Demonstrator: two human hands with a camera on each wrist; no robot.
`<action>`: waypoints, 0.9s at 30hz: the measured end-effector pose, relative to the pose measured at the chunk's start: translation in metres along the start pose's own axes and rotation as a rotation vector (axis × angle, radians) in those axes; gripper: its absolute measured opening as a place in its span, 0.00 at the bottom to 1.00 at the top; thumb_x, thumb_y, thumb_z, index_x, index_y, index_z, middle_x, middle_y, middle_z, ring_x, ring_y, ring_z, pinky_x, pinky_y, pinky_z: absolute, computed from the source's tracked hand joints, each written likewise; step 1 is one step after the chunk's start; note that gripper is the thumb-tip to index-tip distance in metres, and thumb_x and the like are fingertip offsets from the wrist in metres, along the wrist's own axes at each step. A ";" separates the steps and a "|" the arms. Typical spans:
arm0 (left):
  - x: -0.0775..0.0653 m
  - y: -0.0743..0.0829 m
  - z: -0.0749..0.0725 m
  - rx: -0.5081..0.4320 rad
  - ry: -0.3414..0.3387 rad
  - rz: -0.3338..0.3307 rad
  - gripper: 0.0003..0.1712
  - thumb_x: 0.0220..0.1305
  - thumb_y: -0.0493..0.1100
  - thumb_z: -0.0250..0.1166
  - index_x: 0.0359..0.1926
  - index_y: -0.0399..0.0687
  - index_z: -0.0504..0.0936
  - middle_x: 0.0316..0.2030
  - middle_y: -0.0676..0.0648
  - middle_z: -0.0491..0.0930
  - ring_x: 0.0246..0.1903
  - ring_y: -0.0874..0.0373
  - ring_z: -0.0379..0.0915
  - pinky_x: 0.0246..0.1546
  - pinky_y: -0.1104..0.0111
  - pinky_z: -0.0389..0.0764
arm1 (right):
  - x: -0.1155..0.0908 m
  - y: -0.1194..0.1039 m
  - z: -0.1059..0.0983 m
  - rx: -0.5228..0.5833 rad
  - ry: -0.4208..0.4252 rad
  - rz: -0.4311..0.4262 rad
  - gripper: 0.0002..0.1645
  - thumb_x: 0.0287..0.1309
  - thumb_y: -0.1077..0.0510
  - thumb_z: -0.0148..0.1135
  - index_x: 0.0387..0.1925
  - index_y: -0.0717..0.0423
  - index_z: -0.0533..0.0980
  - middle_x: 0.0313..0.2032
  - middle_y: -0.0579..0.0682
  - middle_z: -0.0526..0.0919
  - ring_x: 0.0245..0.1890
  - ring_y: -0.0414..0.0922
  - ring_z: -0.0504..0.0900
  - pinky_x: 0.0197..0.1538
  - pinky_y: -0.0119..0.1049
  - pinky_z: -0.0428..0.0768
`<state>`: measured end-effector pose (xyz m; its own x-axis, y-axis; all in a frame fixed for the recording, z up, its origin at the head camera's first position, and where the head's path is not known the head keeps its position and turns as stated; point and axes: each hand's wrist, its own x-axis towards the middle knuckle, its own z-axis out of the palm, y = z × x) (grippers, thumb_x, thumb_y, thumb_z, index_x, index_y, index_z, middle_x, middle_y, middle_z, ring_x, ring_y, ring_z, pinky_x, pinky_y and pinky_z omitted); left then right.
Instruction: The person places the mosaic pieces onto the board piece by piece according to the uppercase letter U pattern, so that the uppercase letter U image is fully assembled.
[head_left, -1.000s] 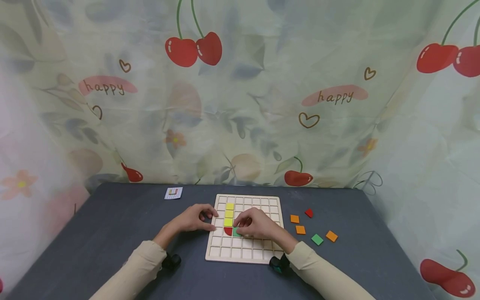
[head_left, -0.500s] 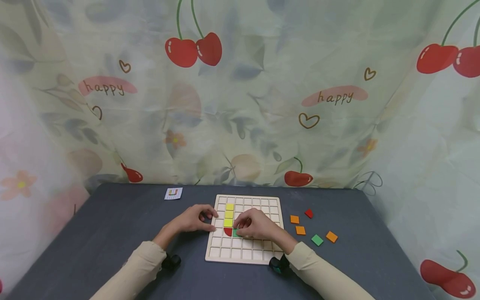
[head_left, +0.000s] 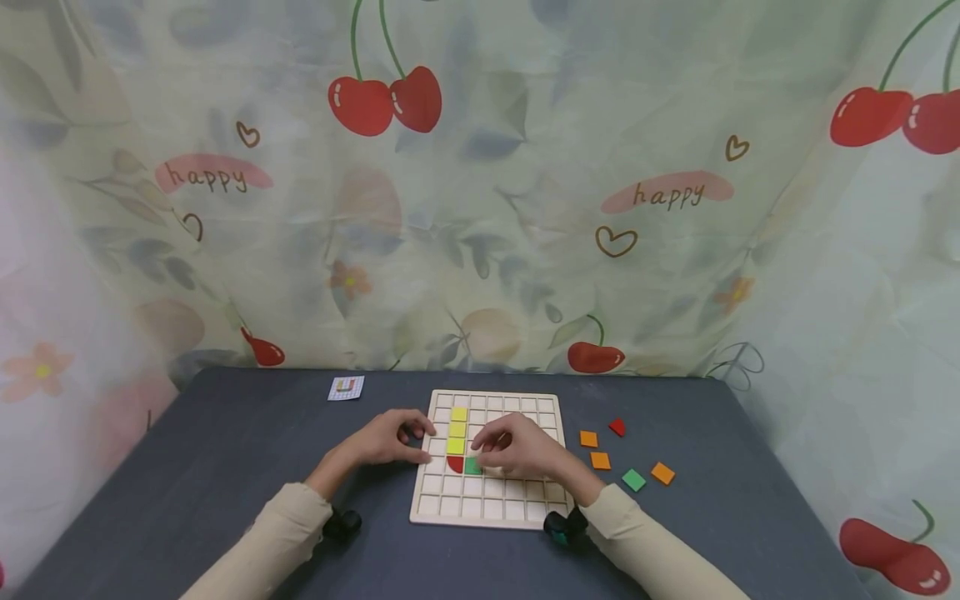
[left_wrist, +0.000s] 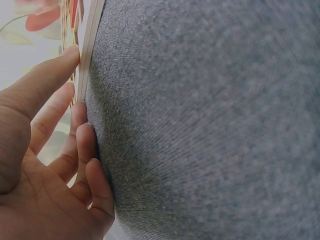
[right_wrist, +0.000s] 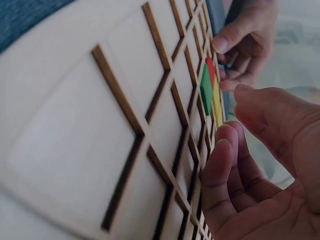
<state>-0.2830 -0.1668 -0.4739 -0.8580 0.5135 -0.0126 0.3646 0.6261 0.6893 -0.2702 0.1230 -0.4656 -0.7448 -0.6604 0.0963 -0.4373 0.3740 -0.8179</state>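
A pale wooden grid board [head_left: 491,507] lies on the dark table. In its left part, several yellow square tiles [head_left: 457,430] form a column above a red rounded piece [head_left: 455,464]. Right of the red piece sits a green square tile [head_left: 472,467], lying in its cell. My right hand [head_left: 519,447] hovers just over and beside the green tile, thumb and fingers apart with nothing between them. My left hand [head_left: 387,435] rests at the board's left edge; in the left wrist view its thumb and fingertips [left_wrist: 75,50] touch the wooden side.
Right of the board lie several orange square tiles [head_left: 600,461], a green tile [head_left: 633,480] and a red piece [head_left: 617,427]. A small card with a coloured grid pattern [head_left: 346,387] lies at the back left. A printed curtain [head_left: 480,208] hangs behind the table.
My right hand has lifted off the green tile and shifted slightly right, its fingers parting. More of the green tile shows. My left hand stays at the board's edge.
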 end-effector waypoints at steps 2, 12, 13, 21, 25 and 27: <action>0.000 0.000 0.000 0.000 0.002 -0.001 0.19 0.57 0.44 0.79 0.48 0.46 0.84 0.39 0.50 0.76 0.38 0.55 0.70 0.43 0.61 0.72 | -0.002 0.003 -0.003 0.007 0.011 0.000 0.08 0.62 0.62 0.71 0.42 0.60 0.86 0.36 0.46 0.86 0.32 0.48 0.82 0.38 0.36 0.78; -0.001 0.000 -0.001 -0.021 -0.001 -0.004 0.19 0.57 0.43 0.79 0.48 0.45 0.84 0.39 0.49 0.76 0.39 0.53 0.70 0.43 0.60 0.72 | -0.023 0.009 -0.025 0.040 0.013 -0.034 0.11 0.65 0.60 0.69 0.45 0.64 0.85 0.40 0.49 0.87 0.33 0.49 0.82 0.39 0.36 0.79; -0.001 0.000 -0.001 -0.023 -0.001 -0.005 0.19 0.57 0.43 0.79 0.48 0.45 0.84 0.39 0.49 0.76 0.39 0.53 0.70 0.43 0.60 0.71 | -0.025 0.010 -0.027 0.043 0.012 -0.035 0.11 0.65 0.61 0.69 0.45 0.64 0.85 0.40 0.49 0.87 0.33 0.49 0.83 0.38 0.36 0.79; -0.001 0.000 0.000 -0.026 -0.001 -0.009 0.19 0.57 0.43 0.79 0.48 0.46 0.84 0.39 0.49 0.76 0.39 0.52 0.70 0.43 0.60 0.71 | -0.044 0.014 -0.044 0.024 0.008 -0.038 0.12 0.66 0.60 0.68 0.46 0.65 0.84 0.41 0.51 0.86 0.32 0.47 0.81 0.37 0.36 0.79; -0.001 0.001 0.000 -0.024 0.002 -0.009 0.19 0.57 0.43 0.79 0.48 0.46 0.84 0.39 0.49 0.76 0.39 0.52 0.70 0.43 0.60 0.72 | -0.052 0.018 -0.051 0.002 0.009 -0.036 0.12 0.66 0.60 0.68 0.46 0.64 0.84 0.41 0.50 0.86 0.31 0.46 0.81 0.37 0.36 0.79; -0.001 0.001 0.000 -0.023 0.003 -0.009 0.19 0.57 0.43 0.79 0.48 0.46 0.84 0.39 0.49 0.76 0.39 0.52 0.70 0.43 0.60 0.72 | -0.057 0.021 -0.054 0.000 0.009 -0.019 0.12 0.66 0.60 0.69 0.47 0.64 0.84 0.40 0.50 0.86 0.31 0.46 0.81 0.37 0.36 0.78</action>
<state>-0.2813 -0.1667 -0.4731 -0.8622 0.5063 -0.0172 0.3482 0.6170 0.7057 -0.2645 0.2040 -0.4578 -0.7411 -0.6612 0.1167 -0.4511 0.3616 -0.8159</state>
